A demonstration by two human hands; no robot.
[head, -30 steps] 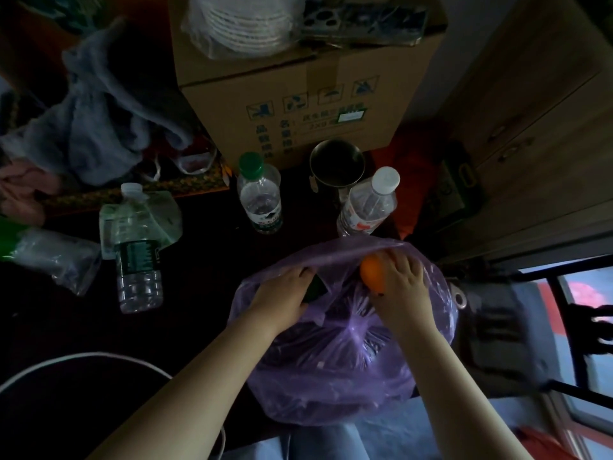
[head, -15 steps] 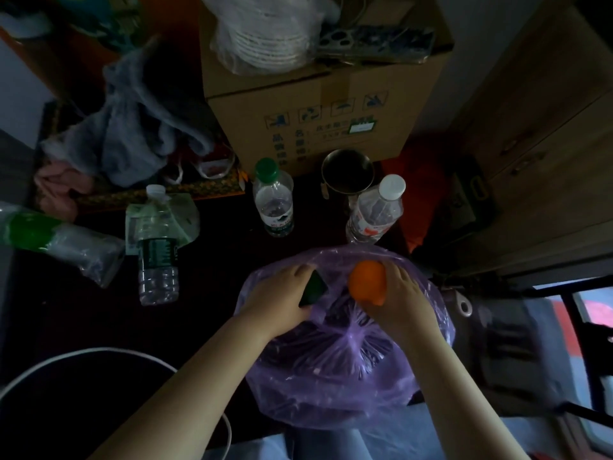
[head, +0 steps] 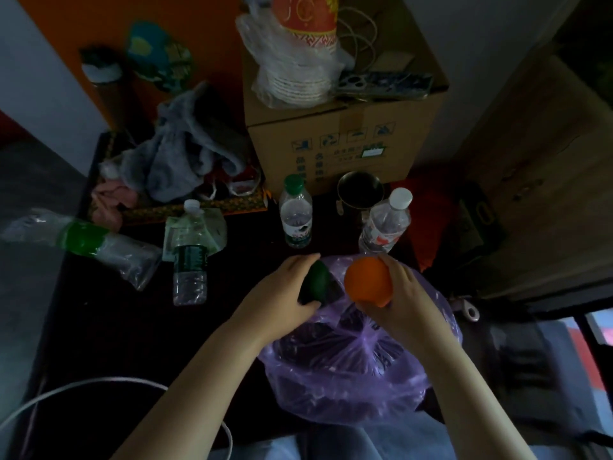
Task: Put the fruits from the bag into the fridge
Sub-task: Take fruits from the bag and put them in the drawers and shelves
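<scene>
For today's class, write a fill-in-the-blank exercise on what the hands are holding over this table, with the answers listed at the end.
1. The round fruit in the right hand is ____ in colour.
2. The left hand grips a dark fruit whose colour is ____.
3. Beneath both hands lies a thin plastic bag that is ____ in colour.
4. The tilted bottle nearest the right hand has a ____ cap.

Missing words: orange; green; purple; white.
</scene>
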